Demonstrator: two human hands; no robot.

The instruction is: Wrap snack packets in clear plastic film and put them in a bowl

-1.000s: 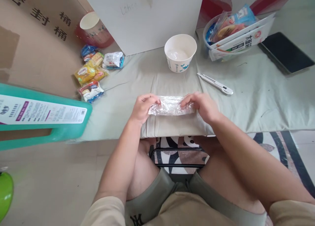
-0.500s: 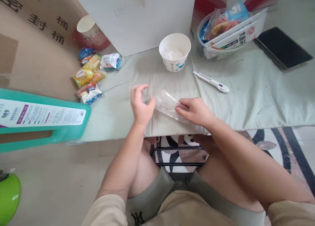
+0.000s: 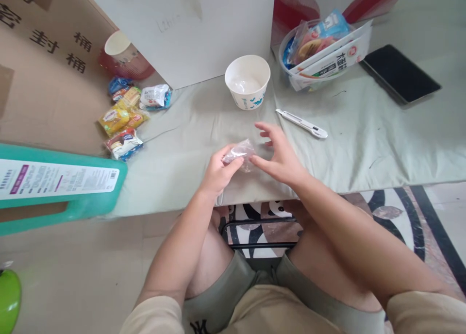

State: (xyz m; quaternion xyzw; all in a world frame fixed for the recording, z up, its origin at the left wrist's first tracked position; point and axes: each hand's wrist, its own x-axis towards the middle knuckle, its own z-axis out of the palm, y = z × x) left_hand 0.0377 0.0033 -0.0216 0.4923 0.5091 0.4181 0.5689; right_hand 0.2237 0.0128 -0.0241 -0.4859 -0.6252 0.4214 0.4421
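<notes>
A crumpled clear plastic wrapper is pinched between the thumb and fingers of my left hand, just above the cloth near the table's front edge. My right hand is beside it with fingers spread and thumb apart, the thumb tip close to the wrapper; I cannot tell whether it touches. Behind my hands stands a white paper bowl with blue-green print, upright, with something clear or whitish inside. To the right of the bowl lies a white utility knife on the cloth.
Several packaged snacks lie at the left by a cardboard box. A green plastic container stands at the front left. At the back right are a clear tub of packets and a black tablet. A white box stands behind.
The wrapper was stretched out in my right hand; now it is bunched up in my left. My right hand has let go and opened, and my left has closed on it.
</notes>
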